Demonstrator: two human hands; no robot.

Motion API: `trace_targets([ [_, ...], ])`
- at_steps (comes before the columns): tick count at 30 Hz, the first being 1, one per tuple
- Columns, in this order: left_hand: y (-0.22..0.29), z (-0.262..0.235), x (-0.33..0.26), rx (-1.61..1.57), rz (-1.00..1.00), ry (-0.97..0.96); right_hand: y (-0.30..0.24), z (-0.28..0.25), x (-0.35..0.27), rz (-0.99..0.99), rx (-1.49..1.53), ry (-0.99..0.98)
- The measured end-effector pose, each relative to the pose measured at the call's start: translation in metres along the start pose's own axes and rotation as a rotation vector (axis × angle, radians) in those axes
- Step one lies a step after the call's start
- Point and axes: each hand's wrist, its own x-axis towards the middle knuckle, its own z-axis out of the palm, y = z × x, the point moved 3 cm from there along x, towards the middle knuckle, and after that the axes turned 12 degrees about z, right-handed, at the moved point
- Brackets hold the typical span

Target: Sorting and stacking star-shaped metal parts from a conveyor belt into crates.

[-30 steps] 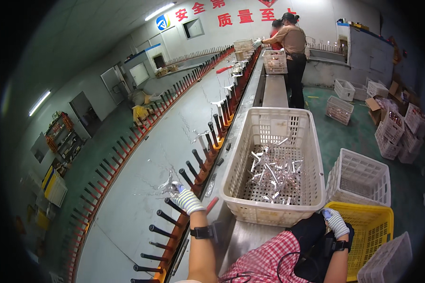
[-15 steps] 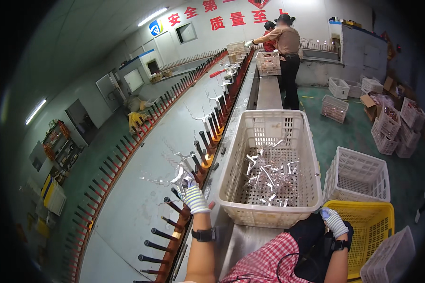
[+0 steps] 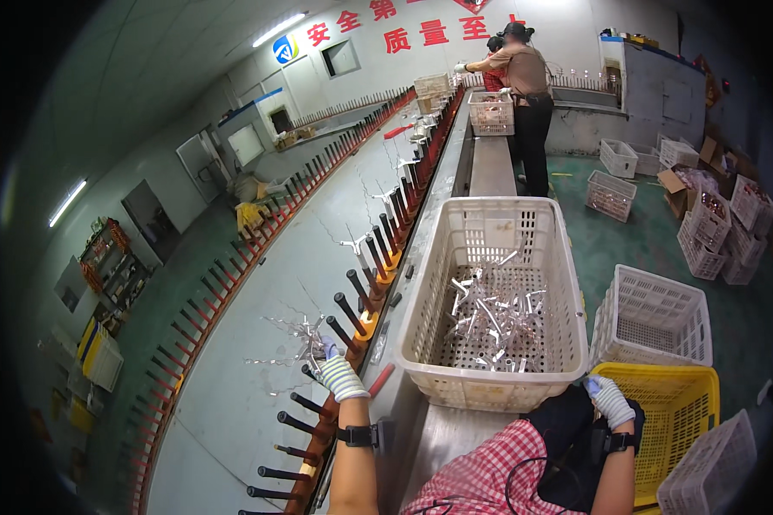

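Observation:
My left hand (image 3: 339, 376), in a striped glove, reaches over the line of black-topped pegs. Its fingers are closed at a tangle of thin silvery metal pieces (image 3: 299, 342) with wavy, wire-like ends; the grip itself is partly hidden. In a matching glove, my right hand (image 3: 608, 402) is curled beside the near right corner of a white plastic crate (image 3: 489, 388). What its fingers hold, if anything, cannot be made out. Inside the crate lie many loose small silvery metal pieces (image 3: 489, 322), mostly toward the middle and near end.
Black-topped pegs (image 3: 352, 287) line the curved grey table (image 3: 258, 403). A yellow basket (image 3: 674, 442) and an empty-looking white crate (image 3: 653, 313) stand at right. Two people work farther along, one in a tan shirt (image 3: 520, 73), near another crate (image 3: 491, 116). More crates sit on the green floor.
The pegs and hanging silvery pieces have shifted toward me. My left hand has moved slightly down and left along with the silvery tangle. My right hand has stayed by the crate corner.

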Motion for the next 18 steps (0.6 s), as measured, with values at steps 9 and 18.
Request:
trace_targets([
  [9,0.144,-0.046,-0.02,-0.723,-0.323,-0.827,-0.223,-0.037,-0.083,-0.188,0.538,0.246],
  [18,0.159,-0.029,-0.118,-0.448,-0.291,-1.127,-0.352,0.01,-0.117,-0.586,0.502,-0.268],
])
